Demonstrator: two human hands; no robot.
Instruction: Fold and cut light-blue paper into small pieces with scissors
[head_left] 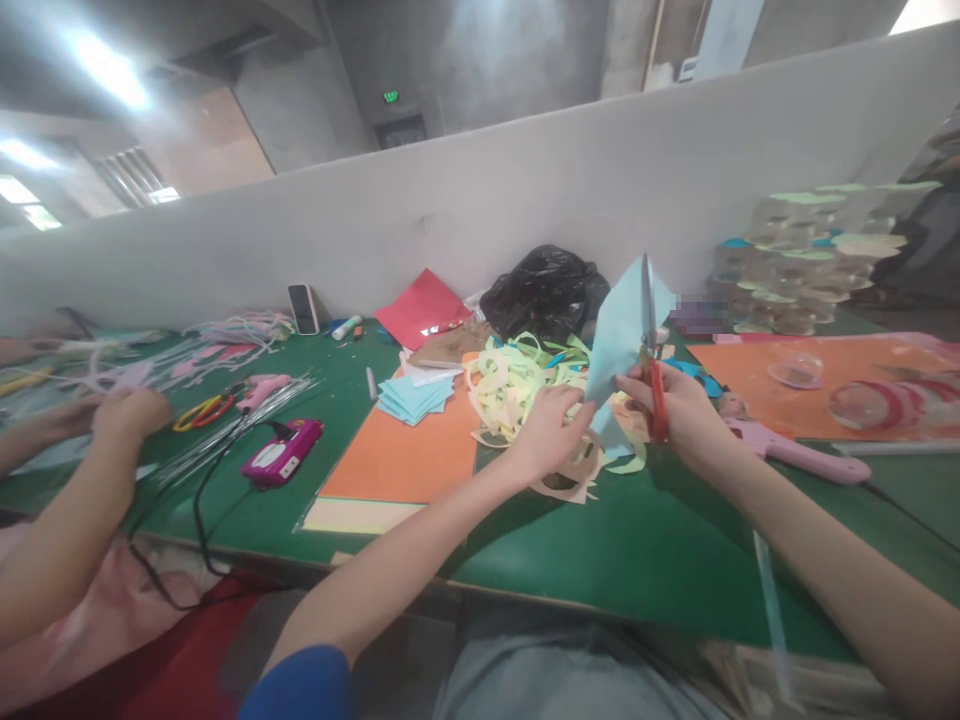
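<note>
My left hand (551, 430) pinches the lower left edge of a light blue paper sheet (619, 325), which stands up above the table. In my right hand (675, 405) are scissors (654, 365) with red handles, their blades pointing up against the blue paper. Beneath and behind my left hand lies a heap of pale green and yellow paper strips (510, 385). A small stack of light blue paper pieces (416, 397) rests on orange paper (405, 450) to the left.
A black plastic bag (546, 290) and red paper (424, 308) lie at the back. Near my right arm is a pink glue gun (806, 455); stacked clear containers (799, 260) stand behind. A purple power strip (283, 453) and another person's hands (131, 410) are at left.
</note>
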